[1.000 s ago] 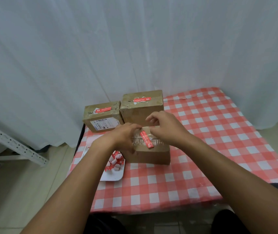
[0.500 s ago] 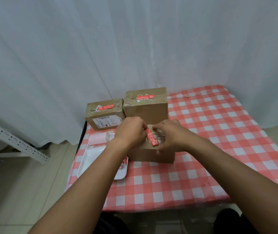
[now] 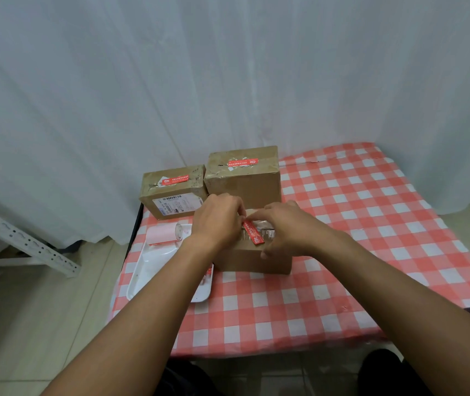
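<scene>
A brown cardboard box (image 3: pixel 252 260) stands on the red-and-white checked table (image 3: pixel 342 252) in front of me. A red sticker strip (image 3: pixel 253 232) lies slantwise across the clear tape on its top. My left hand (image 3: pixel 218 220) rests on the box's left top edge with its fingers curled at the sticker's upper end. My right hand (image 3: pixel 284 228) covers the box's right top, fingertips at the same upper end and thumb down the front face. Whether either hand pinches the sticker is hidden by the fingers.
Two more taped brown boxes, a lower box (image 3: pixel 171 192) and a taller box (image 3: pixel 244 174), stand behind, each with a red sticker. A white tray (image 3: pixel 153 270) at the left holds a pink label roll (image 3: pixel 165 233). A white curtain hangs behind; a metal rack (image 3: pixel 19 241) stands at left.
Both hands have shifted slightly on the box top, my right hand's fingers coming in to the sticker's upper end. The view has tilted, so the tray and roll show more.
</scene>
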